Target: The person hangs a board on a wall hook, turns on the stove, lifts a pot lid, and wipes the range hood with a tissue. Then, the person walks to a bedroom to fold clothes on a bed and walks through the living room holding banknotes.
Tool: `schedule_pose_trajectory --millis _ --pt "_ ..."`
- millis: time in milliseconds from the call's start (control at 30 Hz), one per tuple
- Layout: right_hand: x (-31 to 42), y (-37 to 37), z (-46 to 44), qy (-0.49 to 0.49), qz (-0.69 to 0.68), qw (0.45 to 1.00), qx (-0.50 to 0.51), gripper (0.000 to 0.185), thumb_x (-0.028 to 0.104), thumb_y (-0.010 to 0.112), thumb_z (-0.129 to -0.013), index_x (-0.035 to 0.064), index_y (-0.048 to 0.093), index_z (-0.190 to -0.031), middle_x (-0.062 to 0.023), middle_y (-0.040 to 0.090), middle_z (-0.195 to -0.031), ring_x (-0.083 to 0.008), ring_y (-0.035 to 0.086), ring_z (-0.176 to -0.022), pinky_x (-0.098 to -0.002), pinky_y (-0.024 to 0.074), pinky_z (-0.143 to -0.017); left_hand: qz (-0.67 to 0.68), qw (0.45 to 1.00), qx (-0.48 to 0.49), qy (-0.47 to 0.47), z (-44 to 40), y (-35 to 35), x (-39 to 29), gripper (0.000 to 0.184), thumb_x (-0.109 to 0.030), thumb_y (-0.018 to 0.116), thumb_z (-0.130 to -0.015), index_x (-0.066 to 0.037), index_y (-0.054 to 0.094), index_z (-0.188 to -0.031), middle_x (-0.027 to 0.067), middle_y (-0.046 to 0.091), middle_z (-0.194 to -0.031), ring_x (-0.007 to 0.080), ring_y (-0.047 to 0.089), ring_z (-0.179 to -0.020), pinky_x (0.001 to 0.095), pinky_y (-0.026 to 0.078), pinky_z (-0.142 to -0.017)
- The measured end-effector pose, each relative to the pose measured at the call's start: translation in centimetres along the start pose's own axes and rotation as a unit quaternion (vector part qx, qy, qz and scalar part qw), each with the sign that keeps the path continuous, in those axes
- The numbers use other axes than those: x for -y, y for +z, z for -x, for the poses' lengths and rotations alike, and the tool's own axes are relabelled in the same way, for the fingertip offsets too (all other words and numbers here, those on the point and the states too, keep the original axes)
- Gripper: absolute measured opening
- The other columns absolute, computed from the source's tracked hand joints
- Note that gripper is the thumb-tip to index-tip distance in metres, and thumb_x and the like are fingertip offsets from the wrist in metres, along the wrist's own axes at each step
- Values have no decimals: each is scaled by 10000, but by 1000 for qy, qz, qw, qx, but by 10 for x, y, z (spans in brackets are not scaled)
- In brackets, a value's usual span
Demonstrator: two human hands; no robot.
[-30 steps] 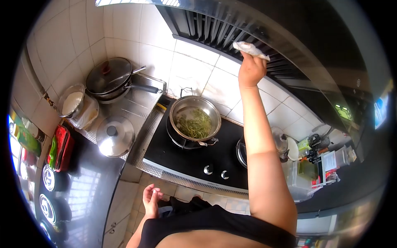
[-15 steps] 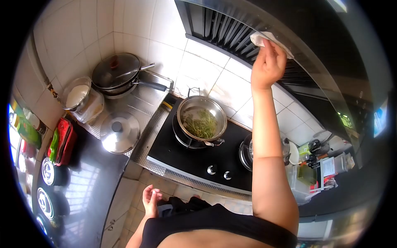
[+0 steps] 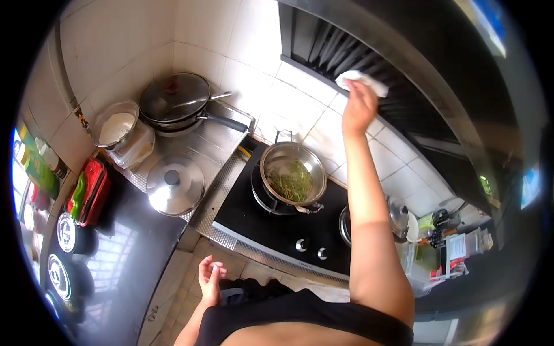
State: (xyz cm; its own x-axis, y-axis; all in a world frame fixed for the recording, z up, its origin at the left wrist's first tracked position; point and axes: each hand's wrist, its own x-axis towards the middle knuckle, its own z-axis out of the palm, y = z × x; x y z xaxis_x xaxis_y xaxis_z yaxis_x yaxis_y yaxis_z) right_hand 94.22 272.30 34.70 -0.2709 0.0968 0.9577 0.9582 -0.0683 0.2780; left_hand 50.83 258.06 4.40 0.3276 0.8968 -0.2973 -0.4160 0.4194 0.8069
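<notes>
A white cloth (image 3: pixel 362 82) is pinched in my right hand (image 3: pixel 360 109), raised against the dark slatted underside of the range hood (image 3: pixel 346 51). My left hand (image 3: pixel 211 280) hangs low near my body, its fingers loosely curled and apart, with nothing in it. Between the hands stands a steel pot (image 3: pixel 293 173) on the left burner of the black stove (image 3: pixel 242 202). Green leafy stems (image 3: pixel 293 181) lie in the pot.
A steel lid (image 3: pixel 175 184) lies on the metal counter left of the stove. Behind it sit a lidded pan (image 3: pixel 175 98) and a bowl of white contents (image 3: pixel 117 128). A red tray (image 3: pixel 95 193) with green peppers is far left. Bottles and containers crowd the right end.
The view has shifted, so the stove and pot appear farther right. My right hand has moved the cloth along the hood slats, lately back left and lower. My left hand has hardly moved.
</notes>
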Motion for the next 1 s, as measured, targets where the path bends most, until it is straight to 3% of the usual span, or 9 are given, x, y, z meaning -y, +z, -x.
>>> schedule_pose_trajectory --millis 67,100,133,167,467,600,700,867,1000 --pt "48 -25 -64 -55 -93 988 -107 170 -58 649 -737 44 683 -869 -65 606 -869 -220 591 -839 -328 482 -758 -4 1000 -21 -20 1 -7 0 363 -155 547 -890 -37 402 -1200 55 562 -926 108 555 -751 221 465 -654" --pt "51 -28 -78 -97 -36 983 -152 166 -54 642 -751 45 687 -877 -74 604 -856 -227 590 -832 -323 476 -749 6 1000 -21 -19 1 -10 3 362 -156 549 -889 -36 403 -1198 53 566 -922 107 557 -744 219 466 -654" --pt "54 -31 -95 -89 13 986 -138 187 -58 639 -747 57 691 -886 -74 609 -845 -237 592 -822 -320 469 -739 8 999 -20 -25 1 -12 6 363 -157 550 -889 -35 404 -1198 54 567 -923 107 557 -744 218 465 -652" --pt "63 -25 -106 -2 -141 980 -141 191 -59 638 -746 61 693 -884 -70 612 -838 -240 593 -815 -319 467 -737 10 999 -18 -29 0 -13 9 364 -159 552 -888 -35 404 -1197 55 567 -923 107 557 -744 218 464 -649" --pt "18 25 -40 -40 65 988 -132 237 -36 664 -710 123 711 -879 -50 622 -822 -237 597 -791 -320 472 -726 9 1000 13 -14 -14 -7 10 357 -153 519 -904 -63 389 -1224 54 554 -958 105 558 -765 231 455 -674" --pt "-9 46 26 73 88 990 81 130 65 623 -752 113 692 -852 -36 638 -870 -248 579 -871 -327 470 -768 7 1000 20 -1 -12 -15 9 369 -154 518 -905 -60 382 -1235 58 555 -966 108 559 -773 235 457 -682" --pt "-13 59 45 116 82 982 122 162 43 591 -754 94 688 -874 -51 626 -904 -247 574 -879 -326 463 -786 38 999 -3 -22 -3 -18 -3 382 -159 543 -894 -26 391 -1218 60 559 -938 110 552 -756 228 464 -669" --pt "58 18 -49 -50 -44 993 -98 231 -73 619 -741 66 690 -912 -53 602 -898 -216 577 -867 -315 469 -772 34 999 -33 -18 11 -40 4 378 -165 543 -895 -35 390 -1215 61 561 -931 113 560 -752 223 469 -660" --pt "67 20 -107 -92 39 989 -105 172 -61 621 -763 35 677 -893 -84 611 -874 -246 588 -820 -331 472 -738 24 998 -47 -37 13 -44 14 377 -172 546 -892 -42 389 -1209 57 563 -933 111 560 -747 216 467 -651"
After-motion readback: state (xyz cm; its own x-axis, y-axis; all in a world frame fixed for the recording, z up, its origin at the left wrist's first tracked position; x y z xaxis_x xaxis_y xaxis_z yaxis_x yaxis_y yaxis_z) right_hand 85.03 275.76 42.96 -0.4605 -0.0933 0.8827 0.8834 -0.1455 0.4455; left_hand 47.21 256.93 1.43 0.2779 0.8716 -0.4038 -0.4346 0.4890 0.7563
